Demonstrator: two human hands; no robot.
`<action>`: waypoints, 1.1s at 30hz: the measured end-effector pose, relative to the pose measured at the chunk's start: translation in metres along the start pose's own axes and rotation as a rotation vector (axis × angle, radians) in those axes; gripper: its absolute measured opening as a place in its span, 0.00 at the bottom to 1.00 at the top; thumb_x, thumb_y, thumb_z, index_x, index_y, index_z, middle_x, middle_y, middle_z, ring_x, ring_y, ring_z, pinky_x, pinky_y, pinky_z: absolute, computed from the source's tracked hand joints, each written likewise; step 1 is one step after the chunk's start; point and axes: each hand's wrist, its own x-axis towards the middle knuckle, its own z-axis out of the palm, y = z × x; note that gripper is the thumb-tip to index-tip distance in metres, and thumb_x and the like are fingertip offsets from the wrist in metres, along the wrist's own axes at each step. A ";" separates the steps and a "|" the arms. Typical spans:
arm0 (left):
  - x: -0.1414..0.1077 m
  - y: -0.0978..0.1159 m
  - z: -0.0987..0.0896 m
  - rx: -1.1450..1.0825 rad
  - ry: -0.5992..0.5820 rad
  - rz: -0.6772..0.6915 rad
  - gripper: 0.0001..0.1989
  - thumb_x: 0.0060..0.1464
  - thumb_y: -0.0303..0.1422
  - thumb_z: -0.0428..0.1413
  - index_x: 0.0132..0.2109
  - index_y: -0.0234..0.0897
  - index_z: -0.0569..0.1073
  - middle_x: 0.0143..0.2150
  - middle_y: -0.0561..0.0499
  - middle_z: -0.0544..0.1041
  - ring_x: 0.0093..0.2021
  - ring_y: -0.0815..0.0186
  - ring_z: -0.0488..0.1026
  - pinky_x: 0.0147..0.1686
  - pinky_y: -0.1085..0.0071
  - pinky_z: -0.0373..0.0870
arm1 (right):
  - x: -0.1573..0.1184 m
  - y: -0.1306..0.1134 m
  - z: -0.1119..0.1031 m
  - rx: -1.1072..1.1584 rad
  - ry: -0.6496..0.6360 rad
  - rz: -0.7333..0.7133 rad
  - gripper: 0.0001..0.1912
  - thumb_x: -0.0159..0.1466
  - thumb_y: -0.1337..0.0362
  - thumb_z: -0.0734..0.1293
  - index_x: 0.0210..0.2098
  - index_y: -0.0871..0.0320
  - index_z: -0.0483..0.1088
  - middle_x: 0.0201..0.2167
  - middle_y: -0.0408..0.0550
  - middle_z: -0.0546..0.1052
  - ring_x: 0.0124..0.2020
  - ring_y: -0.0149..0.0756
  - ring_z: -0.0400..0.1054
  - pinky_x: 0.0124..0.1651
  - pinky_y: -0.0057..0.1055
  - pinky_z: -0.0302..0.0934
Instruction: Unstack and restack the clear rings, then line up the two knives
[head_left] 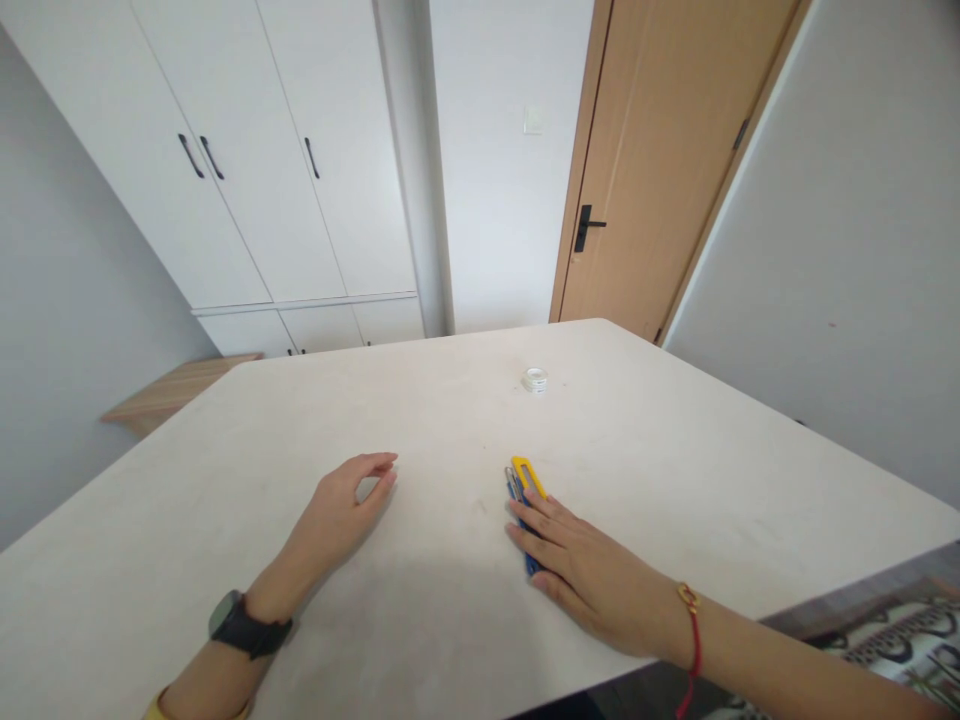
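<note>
My right hand (574, 560) lies with its fingers stretched over a yellow box cutter (529, 472) and a blue pen (514, 486) beside it. The far ends of both stick out past my fingers, while much of their length is hidden under the hand. To the left, my left hand (346, 508) rests sideways on the white table (427, 630), thumb and fingers curved with a gap between them. Nothing is in it. Farther back on the table sits a small, pale roll of tape (535, 379).
Beyond the table stand a white cabinet (247, 220) with black handles and a wooden door (660, 150). A wooden ledge (176, 392) is at the far left. Patterned fabric (900, 650) shows at the lower right, beside the table's edge.
</note>
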 end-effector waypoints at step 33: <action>-0.001 0.000 -0.001 0.018 -0.013 0.014 0.16 0.58 0.44 0.51 0.43 0.39 0.77 0.43 0.47 0.81 0.42 0.59 0.78 0.47 0.62 0.74 | 0.044 0.134 -0.038 0.023 0.082 0.093 0.27 0.70 0.51 0.55 0.62 0.58 0.63 0.66 0.52 0.59 0.68 0.45 0.48 0.70 0.49 0.40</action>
